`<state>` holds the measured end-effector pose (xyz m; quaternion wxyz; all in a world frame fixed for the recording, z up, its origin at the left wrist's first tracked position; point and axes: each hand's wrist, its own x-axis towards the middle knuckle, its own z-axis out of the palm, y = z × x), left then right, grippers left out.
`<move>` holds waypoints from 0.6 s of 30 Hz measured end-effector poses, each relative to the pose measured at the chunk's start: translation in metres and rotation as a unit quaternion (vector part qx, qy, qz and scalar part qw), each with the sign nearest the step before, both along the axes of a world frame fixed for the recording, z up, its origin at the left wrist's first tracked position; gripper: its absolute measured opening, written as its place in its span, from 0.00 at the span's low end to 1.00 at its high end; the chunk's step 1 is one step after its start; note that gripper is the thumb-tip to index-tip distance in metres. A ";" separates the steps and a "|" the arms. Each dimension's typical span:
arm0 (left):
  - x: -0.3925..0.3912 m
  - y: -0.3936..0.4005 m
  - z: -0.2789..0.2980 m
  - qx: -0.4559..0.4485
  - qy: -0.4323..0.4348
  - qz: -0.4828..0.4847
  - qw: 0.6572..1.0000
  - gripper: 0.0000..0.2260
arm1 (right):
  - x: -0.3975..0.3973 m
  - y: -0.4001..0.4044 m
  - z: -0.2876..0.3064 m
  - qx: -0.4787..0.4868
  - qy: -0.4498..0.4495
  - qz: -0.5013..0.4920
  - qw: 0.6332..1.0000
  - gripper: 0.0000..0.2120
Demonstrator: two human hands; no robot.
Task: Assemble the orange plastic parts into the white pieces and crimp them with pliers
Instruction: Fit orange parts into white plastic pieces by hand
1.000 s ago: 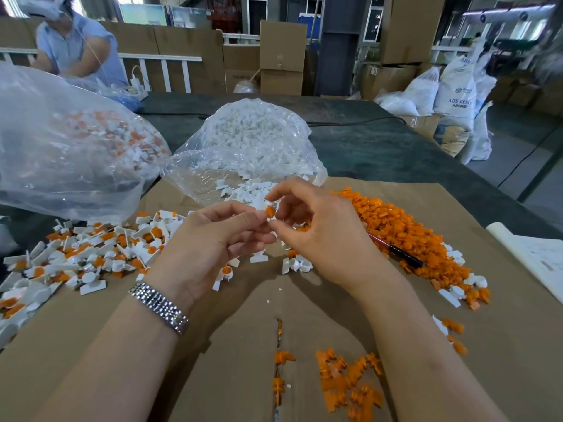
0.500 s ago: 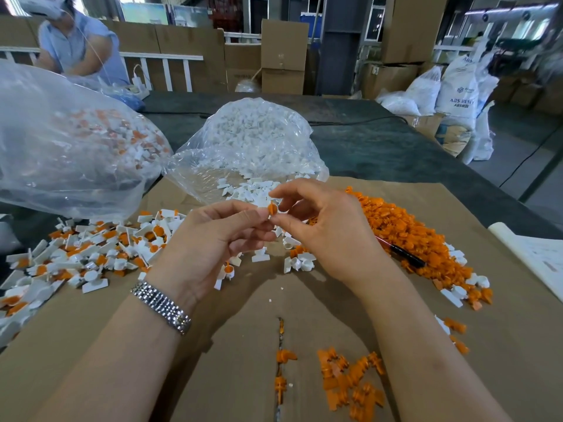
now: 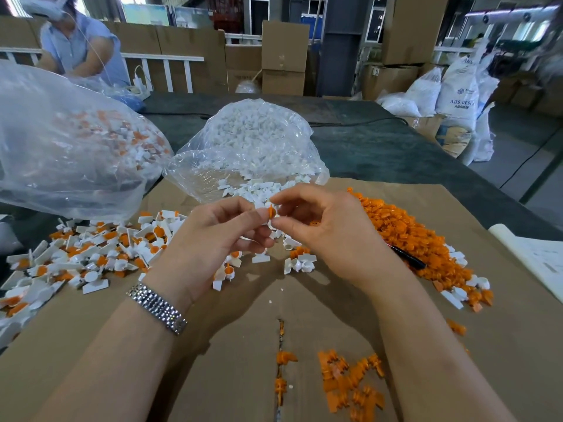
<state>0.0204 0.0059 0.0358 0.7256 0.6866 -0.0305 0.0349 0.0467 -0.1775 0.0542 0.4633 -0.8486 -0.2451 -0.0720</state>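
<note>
I am looking at one small orange plug (image 3: 272,212), raised above the cardboard sheet (image 3: 502,345) at the middle of the view, where the two hands are meeting. It is showing as a thin upright sliver, so its long axis is running roughly vertical; which end is pointing up I cannot tell. The right hand (image 3: 332,236) is pinching it between thumb and forefinger, the other fingers curling loosely. The left hand (image 3: 213,245) is closing its fingertips around a white piece (image 3: 263,222) that is touching the plug from the left; most of that piece is hidden by the fingers. A metal watch band (image 3: 157,309) is sitting on the left wrist.

Just beyond the hands, one clear bag of white pieces (image 3: 253,141) is spilling onto the cardboard. To the right, one heap of loose orange plugs (image 3: 420,239) is lying far too dense for me to count, with one dark-handled tool (image 3: 408,257) partly buried in it. To the left, a scatter of white pieces fitted with orange (image 3: 91,254) is spreading out, also beyond counting, and one bigger clear bag (image 3: 67,147) of the same is standing behind it. Near the bottom edge a smaller cluster of orange bits (image 3: 350,382) is lying. Another person (image 3: 79,47) is sitting at the far left.
</note>
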 end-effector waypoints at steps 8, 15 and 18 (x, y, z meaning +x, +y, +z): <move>0.003 0.001 -0.003 -0.025 0.001 0.004 1.000 0.06 | 0.018 -0.036 -0.015 -0.412 0.175 -0.295 0.844 0.29; 0.005 0.001 -0.007 -0.034 0.000 0.013 0.999 0.05 | 0.020 -0.030 -0.021 -0.389 0.145 -0.298 0.859 0.26; 0.007 0.002 -0.008 -0.043 0.003 0.025 0.999 0.06 | 0.020 -0.029 -0.018 -0.344 0.133 -0.280 0.887 0.19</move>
